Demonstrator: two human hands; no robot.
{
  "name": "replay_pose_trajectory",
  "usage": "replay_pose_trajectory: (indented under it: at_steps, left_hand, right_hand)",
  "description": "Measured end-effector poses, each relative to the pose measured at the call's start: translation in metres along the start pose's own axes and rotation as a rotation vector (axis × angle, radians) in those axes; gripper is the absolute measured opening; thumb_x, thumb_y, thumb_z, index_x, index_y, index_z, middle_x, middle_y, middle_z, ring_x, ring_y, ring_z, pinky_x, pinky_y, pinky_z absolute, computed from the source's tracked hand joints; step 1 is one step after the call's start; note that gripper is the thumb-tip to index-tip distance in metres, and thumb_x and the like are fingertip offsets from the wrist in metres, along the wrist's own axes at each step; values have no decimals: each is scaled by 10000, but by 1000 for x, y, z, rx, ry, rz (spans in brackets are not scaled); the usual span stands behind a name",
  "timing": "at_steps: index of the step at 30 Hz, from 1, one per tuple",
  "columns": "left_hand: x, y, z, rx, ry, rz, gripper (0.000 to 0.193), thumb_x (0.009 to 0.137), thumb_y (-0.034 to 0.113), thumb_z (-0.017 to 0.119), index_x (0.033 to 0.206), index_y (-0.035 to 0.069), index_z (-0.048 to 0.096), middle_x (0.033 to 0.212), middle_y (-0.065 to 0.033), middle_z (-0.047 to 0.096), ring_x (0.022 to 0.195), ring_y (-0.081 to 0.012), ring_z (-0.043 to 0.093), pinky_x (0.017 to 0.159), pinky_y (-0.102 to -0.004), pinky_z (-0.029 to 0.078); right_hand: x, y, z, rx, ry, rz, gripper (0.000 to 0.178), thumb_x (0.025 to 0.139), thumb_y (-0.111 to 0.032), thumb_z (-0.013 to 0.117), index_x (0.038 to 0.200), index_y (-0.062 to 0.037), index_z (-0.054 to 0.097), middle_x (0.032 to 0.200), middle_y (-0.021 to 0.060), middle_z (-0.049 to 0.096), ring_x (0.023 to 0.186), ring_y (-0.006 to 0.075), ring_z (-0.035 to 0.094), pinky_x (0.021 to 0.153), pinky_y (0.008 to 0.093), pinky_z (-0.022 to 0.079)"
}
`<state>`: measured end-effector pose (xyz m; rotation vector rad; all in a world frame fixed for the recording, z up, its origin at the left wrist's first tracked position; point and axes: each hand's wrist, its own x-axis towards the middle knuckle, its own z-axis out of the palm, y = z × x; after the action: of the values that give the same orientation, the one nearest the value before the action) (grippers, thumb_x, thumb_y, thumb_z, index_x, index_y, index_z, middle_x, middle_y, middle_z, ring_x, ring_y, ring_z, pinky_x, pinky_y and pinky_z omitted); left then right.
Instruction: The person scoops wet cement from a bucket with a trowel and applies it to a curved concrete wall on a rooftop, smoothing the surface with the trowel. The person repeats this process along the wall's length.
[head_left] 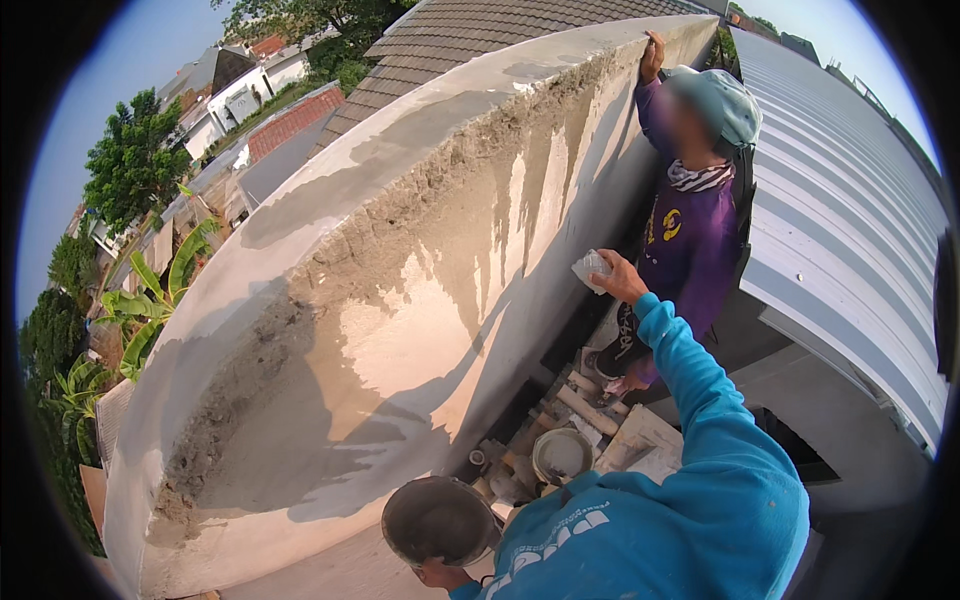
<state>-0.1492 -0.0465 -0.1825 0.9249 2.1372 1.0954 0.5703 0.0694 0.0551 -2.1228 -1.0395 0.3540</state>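
My right hand (625, 280) is stretched out over the gap beside the wall, its fingers closed round a small clear plastic cup (588, 270). Low in the view, my left hand (441, 573) grips the near side of a dark round bucket (432, 512). The bucket's inside is grey and shaded, so its contents are hard to make out. In front of me runs a thick rendered wall (400, 310), with dark wet streaks down its face and a rough, crumbly band along the upper edge. My arm's shadow falls across it.
A co-worker in a purple top (690, 235) stands to the right of the wall, one hand on its top. Below lie pipes (585, 408), a pale bucket (562, 455) and rubble. A corrugated metal roof (840, 200) borders the right; houses and trees lie beyond the wall.
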Motion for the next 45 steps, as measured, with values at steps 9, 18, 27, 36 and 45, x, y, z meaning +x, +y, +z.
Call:
replay_pose_trajectory:
  at_steps: [9,18,27,36,45]
  left_hand:
    - [10,74,-8,317,-363,300,405,653,24,576,1040,-97,590,1139,-189,640,951,-332,635,839,-449,536]
    - [27,114,28,654,-425,991,134,672,-7,635,798,-21,592,915,-187,640,819,-299,631,742,-403,504]
    - [20,145,44,449,-703,716,307,682,-39,506,976,-64,592,1061,-158,646,962,-299,587,895,-388,466]
    - [-7,164,104,12,-638,-172,536,701,21,500,1231,-29,566,1167,-107,619,1080,-262,604,953,-362,488]
    - [-16,114,150,41,-638,-255,587,651,-16,502,1231,-29,590,1178,-83,632,1078,-223,598,1002,-325,453]
  right_hand:
    - [-274,117,124,135,-248,731,791,783,-473,759,1370,9,534,1318,240,610,1235,361,590,1038,416,465]
    - [-229,95,28,414,223,529,792,835,-319,752,1469,-10,391,1322,221,580,1207,329,587,1042,408,450]
    - [-335,217,173,62,-30,843,840,750,-509,811,1363,-12,526,1221,244,627,1145,348,615,984,424,480]
    - [-401,297,322,52,-476,1092,1009,759,-587,748,1529,-52,376,1380,238,580,1267,393,566,1076,465,445]
    - [-514,407,464,-123,-597,1188,786,821,-474,702,1435,-34,486,1334,246,613,1247,389,588,1055,456,469]
